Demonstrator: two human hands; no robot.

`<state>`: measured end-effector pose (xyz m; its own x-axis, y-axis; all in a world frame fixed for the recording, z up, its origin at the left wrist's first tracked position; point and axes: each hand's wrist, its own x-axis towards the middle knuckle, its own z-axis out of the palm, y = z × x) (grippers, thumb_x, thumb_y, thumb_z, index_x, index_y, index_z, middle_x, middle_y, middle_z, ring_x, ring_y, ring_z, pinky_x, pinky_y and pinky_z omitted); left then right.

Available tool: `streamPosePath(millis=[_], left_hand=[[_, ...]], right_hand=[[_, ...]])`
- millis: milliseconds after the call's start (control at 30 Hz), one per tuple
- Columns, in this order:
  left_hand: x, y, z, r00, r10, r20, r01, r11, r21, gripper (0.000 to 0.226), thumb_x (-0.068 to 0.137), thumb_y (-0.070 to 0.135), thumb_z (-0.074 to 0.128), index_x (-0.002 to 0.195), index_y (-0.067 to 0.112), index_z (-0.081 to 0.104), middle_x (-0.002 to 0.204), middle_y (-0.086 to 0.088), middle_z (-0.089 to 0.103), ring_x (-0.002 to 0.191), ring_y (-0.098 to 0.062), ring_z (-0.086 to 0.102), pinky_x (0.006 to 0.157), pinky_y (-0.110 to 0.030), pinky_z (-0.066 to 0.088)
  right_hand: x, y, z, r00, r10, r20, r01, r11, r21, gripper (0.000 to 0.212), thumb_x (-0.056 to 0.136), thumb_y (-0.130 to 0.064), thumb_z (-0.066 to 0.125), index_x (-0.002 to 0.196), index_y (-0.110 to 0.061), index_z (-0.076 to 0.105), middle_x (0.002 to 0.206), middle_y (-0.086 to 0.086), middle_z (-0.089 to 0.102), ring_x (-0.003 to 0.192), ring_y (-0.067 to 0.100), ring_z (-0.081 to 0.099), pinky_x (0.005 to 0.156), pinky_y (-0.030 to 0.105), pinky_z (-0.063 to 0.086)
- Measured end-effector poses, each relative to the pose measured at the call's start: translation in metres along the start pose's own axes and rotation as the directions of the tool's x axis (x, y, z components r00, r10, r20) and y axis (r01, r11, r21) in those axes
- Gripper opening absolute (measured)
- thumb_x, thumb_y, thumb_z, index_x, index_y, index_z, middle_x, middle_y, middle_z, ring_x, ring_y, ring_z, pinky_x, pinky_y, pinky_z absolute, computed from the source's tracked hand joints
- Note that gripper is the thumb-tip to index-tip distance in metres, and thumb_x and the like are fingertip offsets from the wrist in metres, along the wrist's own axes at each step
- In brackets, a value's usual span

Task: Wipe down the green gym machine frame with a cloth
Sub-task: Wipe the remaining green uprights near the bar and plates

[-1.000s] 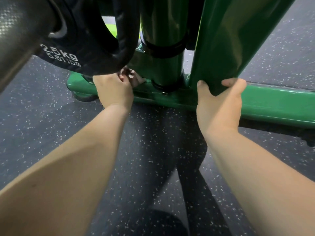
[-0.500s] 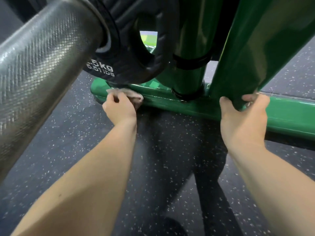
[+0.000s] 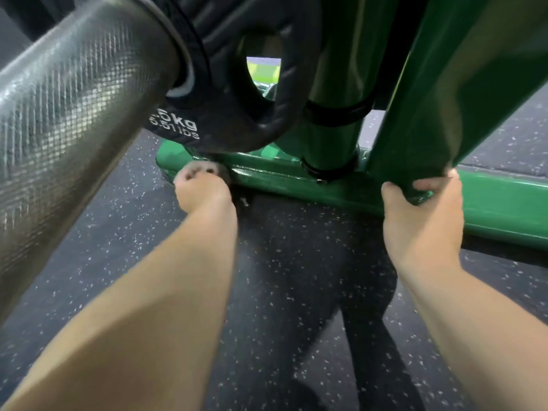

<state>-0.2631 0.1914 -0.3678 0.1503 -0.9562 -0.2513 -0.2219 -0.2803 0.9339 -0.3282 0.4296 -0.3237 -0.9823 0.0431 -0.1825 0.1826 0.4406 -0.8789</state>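
Head view: left hand (image 3: 201, 189) clenched on a crumpled pale cloth (image 3: 204, 167), pressed to the glossy green steel base rail (image 3: 504, 203) near its left end.
Right hand (image 3: 422, 215) curled around the foot of the slanted green upright (image 3: 430, 84). Risk: knuckles may strike the black rubber weight plate (image 3: 252, 84) hanging just above; the bunched cloth could skip rail patches.

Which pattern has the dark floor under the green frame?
Dark grey floor with small white speckles, head view.
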Motion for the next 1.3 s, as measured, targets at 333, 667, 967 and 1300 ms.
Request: streamPosePath(millis=[333, 667, 967, 1300], left_hand=[[-0.129, -0.057, 0.018, 0.887, -0.144, 0.439, -0.010, 0.944, 0.331, 0.038, 0.091, 0.024, 0.056, 0.125, 0.007, 0.054, 0.111, -0.019, 0.067, 0.106, -0.036, 0.063, 0.088, -0.038, 0.052], [-0.087, -0.030, 0.010, 0.941, 0.107, 0.320, -0.187, 0.954, 0.233, 0.014, 0.087, 0.027, 0.069, 0.082, 0.026, 0.056, 0.104, -0.007, 0.066, 0.091, -0.024, 0.063, 0.082, -0.032, 0.049], [-0.177, -0.049, 0.017, 0.846, -0.143, 0.514, -0.036, 0.946, 0.321, 0.014, 0.080, 0.029, 0.065, 0.078, 0.016, 0.061, 0.081, -0.008, 0.068, 0.079, -0.030, 0.066, 0.073, -0.037, 0.054], [-0.188, -0.041, -0.003, 0.289, -0.261, 0.921, 0.260, 0.947, 0.187, 0.044, 0.092, -0.012, 0.049, 0.109, 0.020, 0.074, 0.100, -0.005, 0.076, 0.094, -0.016, 0.072, 0.077, -0.023, 0.056]], right_hand=[[0.007, -0.003, -0.010, 0.998, 0.058, 0.004, -0.057, 0.997, -0.054, 0.016, 0.092, -0.028, 0.058, 0.099, -0.017, 0.048, 0.105, 0.003, 0.060, 0.082, 0.025, 0.057, 0.063, 0.031, 0.034], [0.019, 0.006, -0.029, 0.941, 0.337, 0.020, -0.336, 0.929, 0.155, 0.008, 0.094, -0.020, 0.053, 0.088, -0.017, 0.048, 0.075, -0.003, 0.054, 0.064, 0.015, 0.048, 0.059, 0.025, 0.044], [0.019, 0.018, -0.022, 0.580, 0.624, 0.523, -0.815, 0.447, 0.370, 0.045, 0.104, -0.034, 0.046, 0.138, -0.005, 0.047, 0.128, 0.021, 0.060, 0.098, 0.030, 0.064, 0.082, 0.036, 0.054], [0.030, 0.030, -0.027, 0.539, 0.588, 0.603, -0.836, 0.458, 0.301, 0.005, 0.094, -0.008, 0.062, 0.094, -0.007, 0.067, 0.084, 0.009, 0.062, 0.075, 0.014, 0.059, 0.080, 0.025, 0.055]])
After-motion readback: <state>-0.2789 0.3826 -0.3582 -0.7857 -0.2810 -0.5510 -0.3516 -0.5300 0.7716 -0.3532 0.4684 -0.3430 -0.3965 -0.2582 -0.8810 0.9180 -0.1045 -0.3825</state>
